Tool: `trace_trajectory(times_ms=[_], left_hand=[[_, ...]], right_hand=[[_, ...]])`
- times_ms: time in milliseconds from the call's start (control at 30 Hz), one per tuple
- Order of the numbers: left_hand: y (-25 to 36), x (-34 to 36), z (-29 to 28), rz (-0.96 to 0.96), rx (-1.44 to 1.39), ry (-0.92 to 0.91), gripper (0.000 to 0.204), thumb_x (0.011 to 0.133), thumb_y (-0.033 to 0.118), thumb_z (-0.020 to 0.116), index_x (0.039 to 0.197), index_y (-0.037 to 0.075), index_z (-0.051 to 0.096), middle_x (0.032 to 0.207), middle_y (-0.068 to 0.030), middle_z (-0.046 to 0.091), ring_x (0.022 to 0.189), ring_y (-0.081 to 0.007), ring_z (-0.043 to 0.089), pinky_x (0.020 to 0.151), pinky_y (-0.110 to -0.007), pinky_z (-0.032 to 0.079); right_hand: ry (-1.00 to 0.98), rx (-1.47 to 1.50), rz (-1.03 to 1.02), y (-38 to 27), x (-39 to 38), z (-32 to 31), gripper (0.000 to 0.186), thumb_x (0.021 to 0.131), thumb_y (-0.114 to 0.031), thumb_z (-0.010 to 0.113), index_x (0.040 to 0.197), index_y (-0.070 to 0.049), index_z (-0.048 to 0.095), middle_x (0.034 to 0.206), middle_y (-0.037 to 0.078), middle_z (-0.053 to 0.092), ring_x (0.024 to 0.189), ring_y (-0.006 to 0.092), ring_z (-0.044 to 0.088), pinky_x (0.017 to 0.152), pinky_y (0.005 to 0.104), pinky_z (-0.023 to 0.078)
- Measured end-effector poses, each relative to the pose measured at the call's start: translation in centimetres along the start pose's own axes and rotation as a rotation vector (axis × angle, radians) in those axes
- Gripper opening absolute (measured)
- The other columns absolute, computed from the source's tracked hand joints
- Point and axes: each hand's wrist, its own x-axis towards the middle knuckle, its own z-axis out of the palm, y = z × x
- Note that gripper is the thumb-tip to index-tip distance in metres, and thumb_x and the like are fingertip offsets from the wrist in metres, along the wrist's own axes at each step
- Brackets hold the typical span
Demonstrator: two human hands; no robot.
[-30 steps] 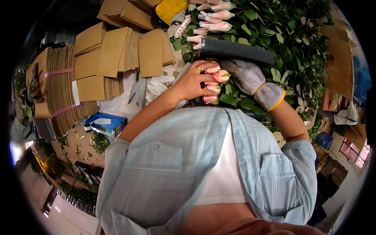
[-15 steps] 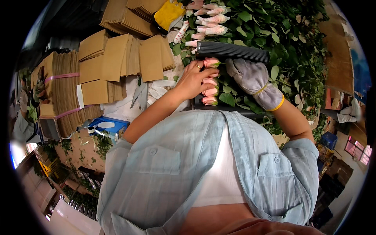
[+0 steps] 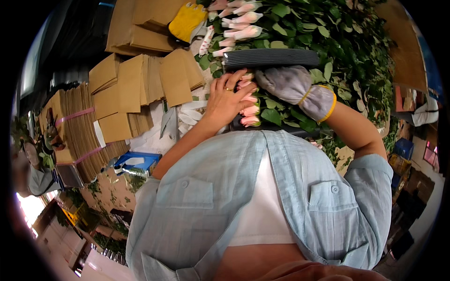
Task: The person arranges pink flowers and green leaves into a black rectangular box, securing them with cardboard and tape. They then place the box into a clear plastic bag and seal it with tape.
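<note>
Locate the pink roses (image 3: 250, 110) in a near-to-far row, touching the spread fingers of the bare left hand (image 3: 226, 96), left of the gloved right hand (image 3: 284, 85), with grip impossible to tell.

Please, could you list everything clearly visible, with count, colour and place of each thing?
roses: several, pink, upper centre
ribbed block: one, black, beyond the roses
netted flower heads: several, pale pink, top centre
leafy stems: many, green, upper right
cardboard sheets: many, brown, stacked at left
straps: two, pink, around the leftmost stack
loose glove: one, yellow and grey, upper left
box: one, blue, below the cardboard sheets
strips: several, white, left of the roses
shirt: one, light blue, lower centre
left grip: one, bare, over the roses' left side
right grip: one, grey-gloved, right of the roses
</note>
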Motion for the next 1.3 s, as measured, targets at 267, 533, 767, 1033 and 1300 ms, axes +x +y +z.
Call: trace_trajectory(times_ms=[267, 533, 767, 1033, 1300], left_hand=[[-2.0, 1.0, 0.7, -0.139, -0.339, 0.04, 0.054, 0.066, 0.024, 0.082, 0.118, 0.021, 0.07, 0.136, -0.009, 0.055, 0.122, -0.0342, 0.048, 0.104, -0.046, 0.039], [-1.8, 0.8, 1.8, -0.108, -0.325, 0.028, 0.056, 0.066, 0.025, 0.081, 0.119, 0.019, 0.068, 0.137, -0.0098, 0.053, 0.123, -0.0349, 0.046, 0.105, -0.046, 0.038], [-2.5, 0.8, 2.0, -0.076, -0.319, 0.046, 0.056, 0.066, 0.022, 0.08, 0.12, 0.014, 0.068, 0.137, -0.0144, 0.052, 0.124, -0.0353, 0.046, 0.105, -0.043, 0.039], [-2.5, 0.0, 1.7, -0.104, -0.309, 0.018, 0.058, 0.067, 0.023, 0.08, 0.122, 0.015, 0.067, 0.137, -0.0155, 0.05, 0.125, -0.0366, 0.044, 0.106, -0.046, 0.036], [-1.8, 1.0, 1.9, -0.091, -0.316, -0.02, 0.056, 0.069, 0.02, 0.078, 0.124, 0.016, 0.065, 0.14, -0.0165, 0.047, 0.128, -0.0363, 0.042, 0.108, -0.045, 0.034]], right_hand=[[-0.055, 0.242, 0.613, 0.5, -3.6, -11.9, 0.03, 0.077, -0.007, 0.063, 0.107, -0.01, 0.064, 0.097, 0.009, 0.068, 0.087, 0.029, 0.068, 0.072, 0.0402, 0.055], [-0.345, -0.118, 1.047, 3.9, -12.6, -9.4, 0.039, 0.087, -0.019, 0.053, 0.124, -0.009, 0.059, 0.141, 0.01, 0.051, 0.133, 0.0318, 0.044, 0.115, 0.0529, 0.029], [-0.699, 0.669, 0.843, 12.3, -13.0, -8.8, 0.062, 0.086, -0.016, 0.063, 0.145, -0.016, 0.042, 0.14, 0.015, 0.053, 0.125, 0.0298, 0.054, 0.105, 0.0429, 0.042], [-0.962, 0.539, 0.72, 13.8, -11.6, -7.6, 0.044, 0.087, -0.02, 0.062, 0.13, -0.012, 0.055, 0.105, 0.005, 0.065, 0.088, 0.0177, 0.06, 0.077, 0.0288, 0.047], [-0.766, 0.204, 0.982, 11.4, -12.7, 1.1, 0.027, 0.084, -0.02, 0.063, 0.109, -0.012, 0.067, 0.101, 0.006, 0.068, 0.092, 0.0216, 0.065, 0.074, 0.0337, 0.051]])
